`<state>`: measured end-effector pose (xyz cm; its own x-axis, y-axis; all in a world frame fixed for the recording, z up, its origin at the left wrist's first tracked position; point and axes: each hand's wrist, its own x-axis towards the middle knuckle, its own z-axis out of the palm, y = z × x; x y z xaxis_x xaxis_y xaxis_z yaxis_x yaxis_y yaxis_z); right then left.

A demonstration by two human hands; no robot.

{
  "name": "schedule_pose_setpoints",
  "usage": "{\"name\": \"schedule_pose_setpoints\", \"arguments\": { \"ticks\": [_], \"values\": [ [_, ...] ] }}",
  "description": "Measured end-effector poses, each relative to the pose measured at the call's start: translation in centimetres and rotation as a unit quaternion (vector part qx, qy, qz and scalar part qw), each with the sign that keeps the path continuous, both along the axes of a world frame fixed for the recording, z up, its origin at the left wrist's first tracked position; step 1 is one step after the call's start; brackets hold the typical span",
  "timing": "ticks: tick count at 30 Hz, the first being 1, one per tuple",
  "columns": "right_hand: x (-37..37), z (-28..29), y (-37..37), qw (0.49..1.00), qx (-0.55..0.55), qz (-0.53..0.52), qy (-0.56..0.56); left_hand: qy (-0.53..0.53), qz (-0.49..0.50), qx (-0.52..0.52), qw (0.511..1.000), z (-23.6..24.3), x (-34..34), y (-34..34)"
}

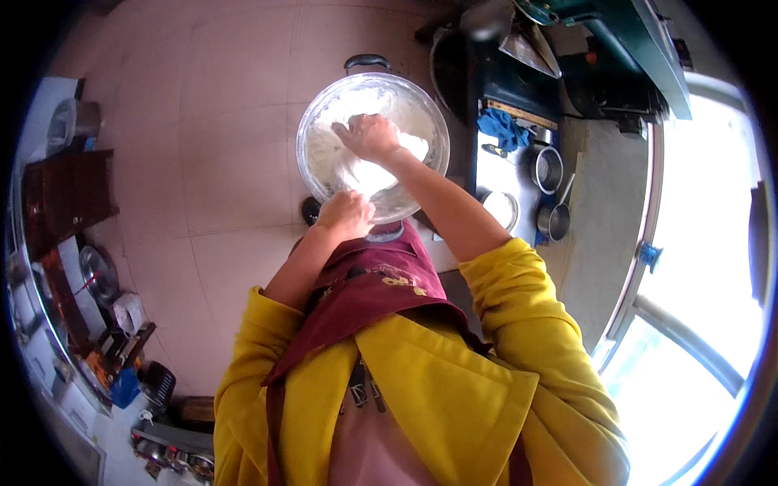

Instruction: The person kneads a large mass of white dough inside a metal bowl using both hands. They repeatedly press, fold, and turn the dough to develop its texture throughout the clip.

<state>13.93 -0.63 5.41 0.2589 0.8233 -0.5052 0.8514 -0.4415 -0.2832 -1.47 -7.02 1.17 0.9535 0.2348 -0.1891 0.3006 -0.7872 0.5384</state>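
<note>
A wide round metal pot (442, 154) with a dark loop handle on its far side stands in front of me, its inner wall dusted white. Inside lies a pale, floury mass of dough (361, 174), with loose flour around it. My right hand (370, 138) reaches into the pot over the dough, its fingers curled down against it and the fingertips partly hidden. At the near left rim, my left hand (347, 215) is closed round the pot's edge. Yellow sleeves are pushed up on both forearms.
On the right, a bench holds a blue cloth (502, 128), a small metal pot (547, 168) and a long-handled saucepan (554, 220). A green machine (624, 40) stands beyond it. Along the left are a dark wooden cabinet (69, 198) and a round metal lid (97, 275).
</note>
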Motion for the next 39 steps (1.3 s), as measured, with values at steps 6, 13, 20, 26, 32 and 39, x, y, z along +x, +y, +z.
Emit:
{"name": "schedule_pose_setpoints", "arguments": {
  "ticks": [6, 13, 20, 26, 32, 39],
  "values": [
    [-0.5, -3.0, -7.8, 0.959, 0.274, -0.066, -0.012, -0.101, 0.020, 0.030, 0.994, -4.2, 1.1, -1.5],
    [-1.0, -6.0, -9.2, 0.897, 0.440, -0.002, -0.040, -0.062, -0.011, 0.002, 0.998, -3.5, 0.3, -1.8],
    [0.0, -7.0, -3.9, 0.921, 0.388, -0.015, -0.045, -0.114, -0.055, -0.006, 0.992, -4.3, -1.1, -2.4],
    [1.4, -7.9, 0.5, 0.926, 0.373, -0.032, -0.035, -0.167, -0.064, 0.008, 0.984, -6.5, -1.3, -3.5],
    [2.3, -7.9, 2.7, 0.907, 0.413, 0.017, -0.084, -0.133, -0.008, 0.020, 0.991, -4.2, -0.9, -3.1],
    [1.6, -7.2, 2.2, 0.970, 0.228, -0.033, -0.075, -0.121, 0.014, -0.011, 0.993, -4.0, 0.6, -1.1]
  ]
}}
